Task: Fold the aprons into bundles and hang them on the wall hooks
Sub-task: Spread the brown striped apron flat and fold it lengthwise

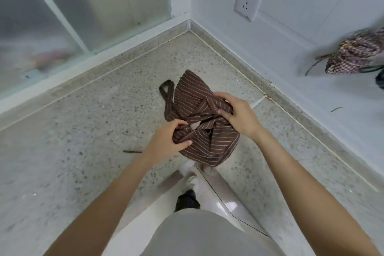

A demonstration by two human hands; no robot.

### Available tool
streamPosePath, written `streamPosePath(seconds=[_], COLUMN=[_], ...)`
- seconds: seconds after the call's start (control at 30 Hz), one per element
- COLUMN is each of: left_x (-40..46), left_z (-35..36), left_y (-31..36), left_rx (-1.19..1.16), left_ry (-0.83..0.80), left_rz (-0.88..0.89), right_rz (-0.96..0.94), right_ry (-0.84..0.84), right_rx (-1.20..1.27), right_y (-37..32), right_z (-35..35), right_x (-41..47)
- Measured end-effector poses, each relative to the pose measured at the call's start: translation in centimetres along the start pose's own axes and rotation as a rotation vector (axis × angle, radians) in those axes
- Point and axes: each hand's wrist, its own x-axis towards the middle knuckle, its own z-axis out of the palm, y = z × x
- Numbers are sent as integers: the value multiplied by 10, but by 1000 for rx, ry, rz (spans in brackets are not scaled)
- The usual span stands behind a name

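Both hands hold the brown striped apron (199,122) in the air above the speckled floor (83,127), bunched into a rough bundle. The left hand (168,141) has its grip closed on a twisted strap end at the bundle's near-left edge; the right hand (239,114) pinches the other strap end on the far-right side, fingers curled round the cloth. The straps cross between the two grips — this looks like a knot being drawn tight across the bundle. The bundle's long axis runs from the left grip up and away, with a dark loop (166,89) sticking out beyond the left grip. A checked bundle (353,54) already hangs on the wall, well off to the right of the right grip, so the right hand is probably the nearer one for hanging.
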Motion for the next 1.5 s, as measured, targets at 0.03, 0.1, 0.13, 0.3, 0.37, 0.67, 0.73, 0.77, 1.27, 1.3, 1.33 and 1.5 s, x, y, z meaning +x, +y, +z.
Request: streamPosePath(seconds=[0.03, 0.1, 0.13, 0.3, 0.37, 0.67, 0.73, 0.77, 1.27, 1.3, 1.33, 1.5], left_x=[-20, -63, -83, -147, -165, -236, -252, -262, -361, -361, -361, -346], left_z=[4, 10, 11, -16, -32, -73, -79, -83, -184, -195, -205, -257], left_y=[3, 9, 11, 22, 19, -15, -24, -30, -143, -157, -169, -239], left_rx=[-25, -52, -52, 102, 210, 198, 184, 183, 246, 285, 329, 498], left_ry=[-16, -37, -30, 386, 630, 665, 655, 651, 637, 646, 645, 554], left_rz=[-18, -28, -26, 10, 48, -120, -171, -184, -493, -474, -452, -390], right_rz=[-37, -126, -163, -315, -346, -403, -423, -447, -557, -547, -545, -488], right_ry=[-16, -61, -94, -229, -291, -649, -799, -861, -651, -643, -631, -595], right_rx=[3, 13, 27, 113, 152, 136, 100, 78, -100, -78, -71, -155], right_y=[-10, -30, -41, -95, -116, -187, -195, -201, -285, -292, -298, -310], right_z=[1, 8, 13, 43, 58, 134, 151, 163, 313, 320, 325, 360], right_x=[-7, -24, -32, -52, -56, -58, -58, -58, -19, -12, -4, 48])
